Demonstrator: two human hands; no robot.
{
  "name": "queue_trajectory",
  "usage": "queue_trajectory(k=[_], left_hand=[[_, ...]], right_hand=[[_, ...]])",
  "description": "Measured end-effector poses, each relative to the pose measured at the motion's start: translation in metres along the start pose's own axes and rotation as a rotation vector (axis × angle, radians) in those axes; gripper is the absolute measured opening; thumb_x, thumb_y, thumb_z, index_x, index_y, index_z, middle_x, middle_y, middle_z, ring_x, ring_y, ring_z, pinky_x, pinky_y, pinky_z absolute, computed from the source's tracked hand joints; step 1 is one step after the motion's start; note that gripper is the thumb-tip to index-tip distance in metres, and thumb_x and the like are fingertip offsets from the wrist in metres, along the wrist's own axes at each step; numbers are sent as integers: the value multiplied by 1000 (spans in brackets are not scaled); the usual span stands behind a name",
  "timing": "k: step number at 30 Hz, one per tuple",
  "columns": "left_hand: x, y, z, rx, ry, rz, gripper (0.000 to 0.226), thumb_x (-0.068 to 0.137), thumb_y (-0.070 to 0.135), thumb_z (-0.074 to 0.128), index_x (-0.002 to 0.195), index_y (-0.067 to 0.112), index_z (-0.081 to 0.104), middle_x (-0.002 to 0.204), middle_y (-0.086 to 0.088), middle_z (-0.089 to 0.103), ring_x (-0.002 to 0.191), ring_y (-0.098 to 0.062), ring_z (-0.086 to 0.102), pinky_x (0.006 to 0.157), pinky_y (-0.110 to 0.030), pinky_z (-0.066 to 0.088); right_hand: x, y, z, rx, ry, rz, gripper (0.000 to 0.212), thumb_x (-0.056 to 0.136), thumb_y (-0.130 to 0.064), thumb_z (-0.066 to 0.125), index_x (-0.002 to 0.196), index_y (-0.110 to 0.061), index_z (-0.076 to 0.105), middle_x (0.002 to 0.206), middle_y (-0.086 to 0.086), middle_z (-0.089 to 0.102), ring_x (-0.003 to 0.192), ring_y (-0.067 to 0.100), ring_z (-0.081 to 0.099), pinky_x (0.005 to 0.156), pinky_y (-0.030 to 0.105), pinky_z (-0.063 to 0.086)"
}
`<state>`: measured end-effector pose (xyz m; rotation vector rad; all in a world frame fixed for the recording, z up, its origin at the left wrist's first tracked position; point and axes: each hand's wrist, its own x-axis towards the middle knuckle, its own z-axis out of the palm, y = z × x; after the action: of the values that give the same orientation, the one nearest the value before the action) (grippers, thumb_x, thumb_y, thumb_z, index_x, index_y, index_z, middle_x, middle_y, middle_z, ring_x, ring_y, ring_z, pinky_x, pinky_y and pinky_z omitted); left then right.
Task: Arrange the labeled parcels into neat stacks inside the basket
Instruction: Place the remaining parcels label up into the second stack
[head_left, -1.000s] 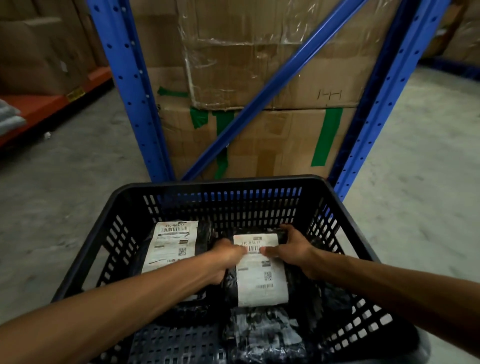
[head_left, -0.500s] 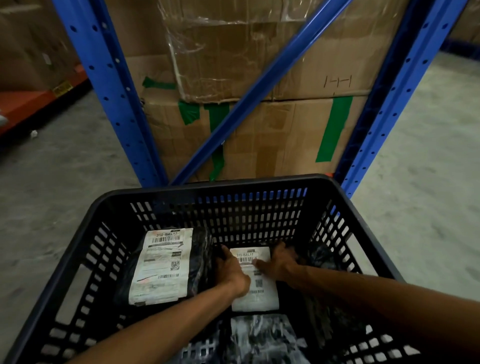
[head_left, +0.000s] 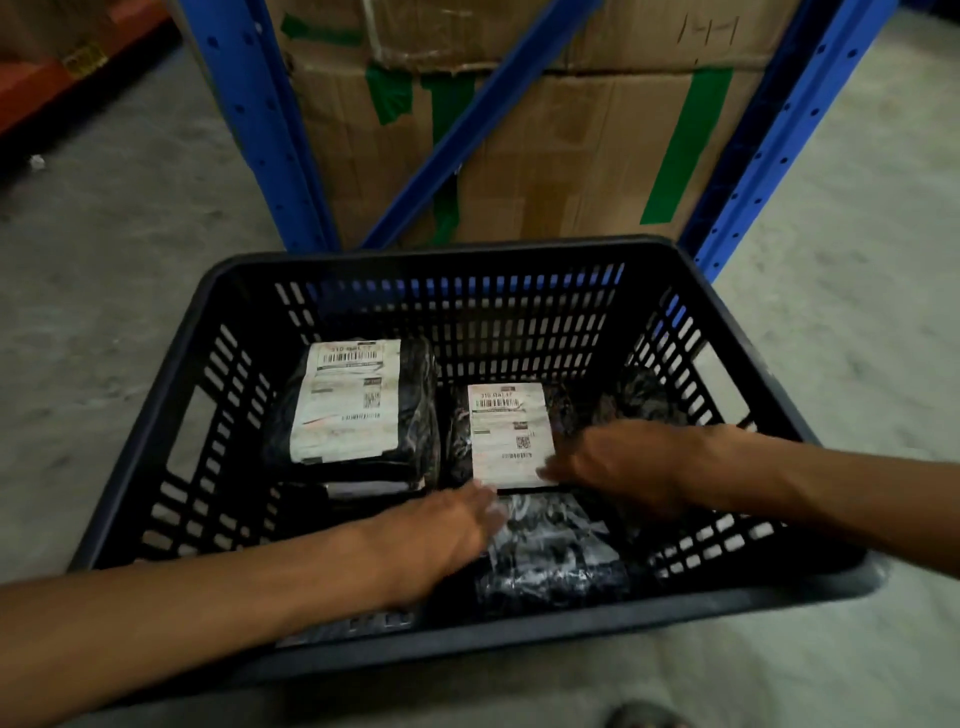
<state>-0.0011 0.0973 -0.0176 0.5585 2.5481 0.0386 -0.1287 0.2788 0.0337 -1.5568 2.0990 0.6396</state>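
A black slatted basket (head_left: 171, 415) sits on the concrete floor (head_left: 93, 291) in front of a blue rack (head_left: 260, 130) stacked with taped cardboard boxes (head_left: 561, 156). Inside it, at the far left, lies a black-wrapped parcel (head_left: 358, 410) with its white label facing up; the edge of another shows beneath its near end, so it tops a small pile. Just beside it, to the right, a second labelled parcel (head_left: 506, 436) also lies label up. In front of that one, nearer the person, is a crinkled black plastic package (head_left: 556, 551) with no label showing. More dark wrapping sits in the far right corner, too dim to make out.

Both bare arms reach into the basket. The left hand (head_left: 441, 530) rests low at the near left corner of the second parcel, its fingers blurred and loosely spread, touching the wrapping rather than clamped on anything. The right hand (head_left: 618, 462) lies palm down along the parcel's right edge, fingers extended flat toward the label's lower corner, not closed around anything.
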Motion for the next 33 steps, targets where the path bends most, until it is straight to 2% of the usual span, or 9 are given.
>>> queue_trajectory(k=[5, 8, 12, 15, 18, 20, 24, 29, 33], left_hand=[[3, 5, -3, 17, -111, 55, 84, 94, 20, 60, 156, -5, 8, 155, -27, 28, 138, -38, 41, 113, -41, 38], [6, 3, -2, 1, -101, 62, 75, 97, 23, 54, 155, -3, 13, 151, -26, 36, 128, -41, 51, 106, -45, 45], [3, -2, 5, -32, -62, 61, 60, 103, 17, 40, 156, 2, 16, 155, -24, 35, 129, -38, 53, 108, -45, 43], [2, -9, 5, -142, -17, 65, 54, 103, 16, 41, 154, 8, 25, 152, -20, 43, 125, -36, 57, 106, -44, 44], [1, -17, 5, -299, 77, 58, 50, 102, 20, 44, 151, 25, 35, 111, -16, 68, 81, -21, 66, 86, -30, 52], [3, -23, 3, -326, 96, 25, 55, 102, 20, 45, 153, 34, 32, 83, -18, 62, 57, -18, 49, 71, -22, 45], [3, -23, 0, -469, 147, -23, 44, 104, 19, 43, 147, 25, 45, 80, -19, 61, 69, -24, 58, 67, -19, 43], [-1, -16, 5, -1054, 287, -222, 47, 103, 38, 38, 123, 3, 63, 120, -25, 69, 99, -23, 65, 91, -46, 50], [9, -7, -13, -1482, 354, -576, 71, 93, 66, 31, 141, 18, 51, 144, 2, 50, 131, -16, 47, 111, -35, 34]], right_hand=[[-20, -25, 16, 72, -179, -63, 48, 102, -13, 43, 149, -14, 35, 137, 19, 58, 117, 35, 63, 98, 43, 52], [-22, -19, 15, 202, -257, -78, 65, 92, -6, 57, 151, -11, 31, 136, 22, 57, 117, 37, 61, 99, 44, 50], [-26, -17, 15, 340, -144, -91, 42, 95, -20, 55, 136, -11, 50, 115, 16, 67, 91, 29, 59, 73, 28, 40], [-25, -16, 19, 471, -78, -49, 38, 95, -21, 54, 133, -20, 57, 114, 12, 70, 89, 21, 58, 75, 23, 39], [-22, -13, 20, 668, -116, 101, 47, 97, -18, 53, 143, -28, 51, 124, 6, 67, 106, 21, 63, 83, 23, 45], [-22, -11, 22, 842, -162, 139, 50, 95, -13, 56, 142, -27, 51, 109, 4, 69, 86, 17, 67, 71, 27, 55], [-26, -3, 25, 800, 25, 242, 50, 71, -17, 84, 118, -23, 68, 106, 0, 75, 94, 19, 72, 81, 31, 60], [-33, 13, 38, 1446, 224, 347, 63, 65, -25, 92, 116, -22, 55, 104, 6, 76, 75, 18, 72, 68, 38, 58], [-35, 14, 26, 1762, 416, 443, 54, 61, -53, 87, 97, -17, 70, 85, 5, 82, 72, 21, 78, 63, 33, 64]])
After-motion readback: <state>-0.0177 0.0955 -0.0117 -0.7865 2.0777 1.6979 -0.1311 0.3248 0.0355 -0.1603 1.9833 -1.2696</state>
